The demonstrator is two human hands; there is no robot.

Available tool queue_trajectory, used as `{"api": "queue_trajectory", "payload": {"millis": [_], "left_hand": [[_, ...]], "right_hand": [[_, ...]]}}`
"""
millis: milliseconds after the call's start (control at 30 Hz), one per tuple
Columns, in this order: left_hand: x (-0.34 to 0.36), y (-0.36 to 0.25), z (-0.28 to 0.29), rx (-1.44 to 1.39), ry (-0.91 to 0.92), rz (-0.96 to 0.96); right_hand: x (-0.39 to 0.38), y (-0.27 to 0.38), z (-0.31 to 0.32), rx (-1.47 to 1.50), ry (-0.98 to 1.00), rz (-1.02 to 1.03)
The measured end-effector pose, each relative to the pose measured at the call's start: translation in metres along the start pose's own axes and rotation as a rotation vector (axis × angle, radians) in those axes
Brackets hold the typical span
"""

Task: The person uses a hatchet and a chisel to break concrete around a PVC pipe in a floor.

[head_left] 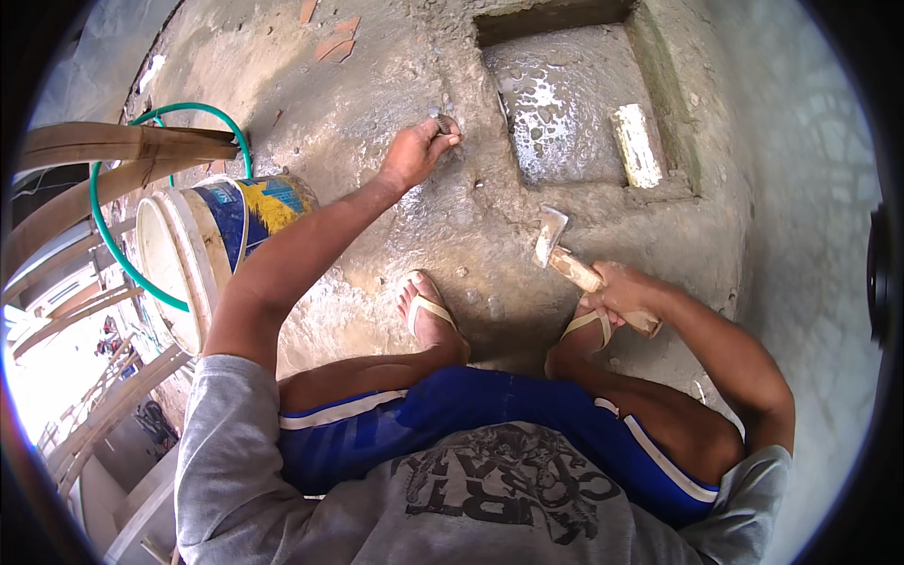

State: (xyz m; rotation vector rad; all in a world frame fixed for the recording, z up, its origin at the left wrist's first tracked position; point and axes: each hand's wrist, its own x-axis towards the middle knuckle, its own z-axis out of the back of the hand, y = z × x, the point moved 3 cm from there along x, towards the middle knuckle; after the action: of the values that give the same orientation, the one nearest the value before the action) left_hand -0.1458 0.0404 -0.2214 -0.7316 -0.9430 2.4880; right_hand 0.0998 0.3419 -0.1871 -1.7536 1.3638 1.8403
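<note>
My left hand (pixel 414 155) reaches forward over the wet, rough concrete floor (pixel 367 202). Its fingers are closed round a short, dark, ridged metal piece (pixel 443 123), of which only the end shows. Low on the right, my right hand (pixel 623 290) grips the wooden handle of a hammer (pixel 576 271). The hammer's pale, mortar-smeared head (pixel 550 232) points forward and hangs near the floor, apart from the metal piece. Just beyond it lies a square recess (pixel 565 89) with a wet bottom.
A whitish block (pixel 638 146) lies inside the recess. On the left, a blue and yellow bucket (pixel 212 231) lies on its side beside a green hose (pixel 102 226) and wooden planks (pixel 122 146). Broken tile pieces (pixel 337 42) lie farther off. A grey wall (pixel 810 217) rises at right.
</note>
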Motion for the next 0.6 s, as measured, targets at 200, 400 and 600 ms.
{"api": "queue_trajectory", "payload": {"millis": [200, 400, 600], "left_hand": [[-0.014, 0.009, -0.005, -0.087, -0.232, -0.068], [-0.011, 0.004, 0.0, -0.134, -0.168, -0.114], [-0.034, 0.012, -0.001, -0.135, -0.091, -0.079]], "right_hand": [[-0.01, 0.022, -0.004, -0.047, -0.182, -0.028], [-0.033, 0.118, 0.014, -0.168, -0.577, 0.463], [-0.063, 0.205, 0.014, -0.078, -0.664, 0.386]]}}
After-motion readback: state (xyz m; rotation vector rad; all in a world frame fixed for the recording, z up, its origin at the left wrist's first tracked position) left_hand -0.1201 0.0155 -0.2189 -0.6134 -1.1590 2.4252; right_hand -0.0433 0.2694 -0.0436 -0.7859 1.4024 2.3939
